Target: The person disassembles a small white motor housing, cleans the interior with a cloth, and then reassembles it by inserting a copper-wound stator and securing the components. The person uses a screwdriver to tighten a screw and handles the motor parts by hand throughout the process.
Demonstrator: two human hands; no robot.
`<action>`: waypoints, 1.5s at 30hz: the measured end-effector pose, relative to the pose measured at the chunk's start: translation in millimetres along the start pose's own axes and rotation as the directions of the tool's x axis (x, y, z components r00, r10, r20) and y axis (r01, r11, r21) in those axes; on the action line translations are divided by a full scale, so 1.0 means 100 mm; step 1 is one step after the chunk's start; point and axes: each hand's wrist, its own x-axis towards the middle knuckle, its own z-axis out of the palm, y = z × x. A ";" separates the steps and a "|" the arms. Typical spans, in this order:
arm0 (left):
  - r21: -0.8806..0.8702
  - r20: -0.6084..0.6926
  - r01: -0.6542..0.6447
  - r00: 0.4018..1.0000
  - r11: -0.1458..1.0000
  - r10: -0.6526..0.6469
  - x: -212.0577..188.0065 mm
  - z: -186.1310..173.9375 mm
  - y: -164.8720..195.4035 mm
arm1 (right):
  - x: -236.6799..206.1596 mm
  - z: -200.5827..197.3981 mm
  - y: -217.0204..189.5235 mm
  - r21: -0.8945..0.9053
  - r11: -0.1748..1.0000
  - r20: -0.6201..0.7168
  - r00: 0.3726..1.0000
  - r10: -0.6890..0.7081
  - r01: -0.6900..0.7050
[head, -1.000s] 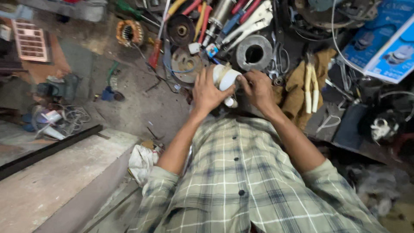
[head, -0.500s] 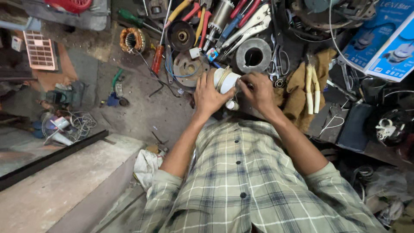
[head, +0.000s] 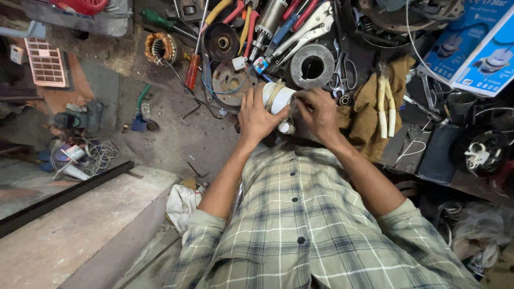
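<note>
White cylindrical part w/ tan band round it: held up between both hands, centre of view, above the cluttered floor, just below a grey metal ring w/ dark bore. Long axis tilted, one end toward upper left. A smaller white cap-like piece shows just beneath it, between the wrists; whether joined to the cylinder, can't tell.

Left hand: fingers curled part-way round the cylinder's left side, thumb and index against it, wrapping from below. Closed on it, not flat.

Right hand: fingers bent in, tips pinched together at the cylinder's right end, touching it. Anything thin held in the pinch is too small to make out.

Both forearms come up from rolled sleeves of a green-and-white checked shirt.

Around:
- round brownish metal plate w/ blue wire looped on it, just left of left hand
- copper-wound stator, further left, well apart
- orange-handled screwdriver, between stator and plate
- silver locking pliers, above the ring
- brown cloth, just right of right hand, w/ cream-handled pliers on it
- blue printed carton, top right
- concrete step, lower left
</note>
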 end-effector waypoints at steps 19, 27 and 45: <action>-0.006 0.035 0.015 0.999 1.000 -0.015 0.01 0.00 -0.02 | -0.02 0.00 0.06 0.215 0.977 -0.051 0.999 0.011 0.000; 0.014 -0.021 -0.032 0.999 0.999 0.032 -0.01 0.04 -0.06 | 0.00 0.07 0.07 -0.016 0.996 0.036 0.996 0.087 -0.086; -0.004 0.052 0.018 0.998 1.000 -0.017 0.00 0.00 -0.04 | -0.03 -0.03 0.03 0.144 0.988 0.038 0.998 0.060 -0.064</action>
